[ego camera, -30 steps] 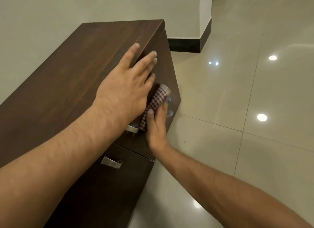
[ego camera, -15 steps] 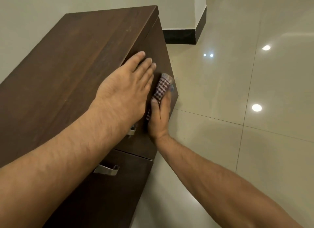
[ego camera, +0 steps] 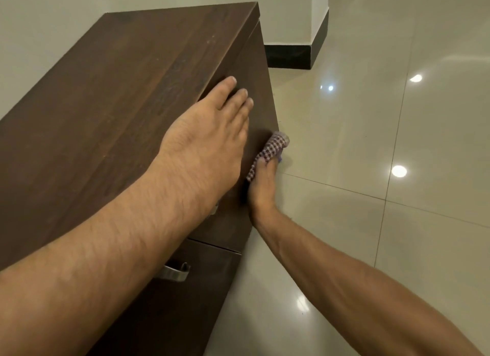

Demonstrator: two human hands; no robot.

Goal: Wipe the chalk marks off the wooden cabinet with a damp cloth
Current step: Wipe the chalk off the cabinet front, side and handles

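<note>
Now the left hand [ego camera: 209,132] lies flat on the front edge of the cabinet [ego camera: 119,103], fingers straight and together, reaching over onto the door; the right hand [ego camera: 262,186] pinches the bunched checked cloth [ego camera: 273,148] under its thumb and presses it against the door, close to the outer corner. The rest of its fingers are hidden; no chalk marks show clearly on the front. So near the corner, the cloth could slip off the door and miss the marks; a wet cloth might only smear chalk; drips could make the glossy floor [ego camera: 371,223] slippery.
</note>
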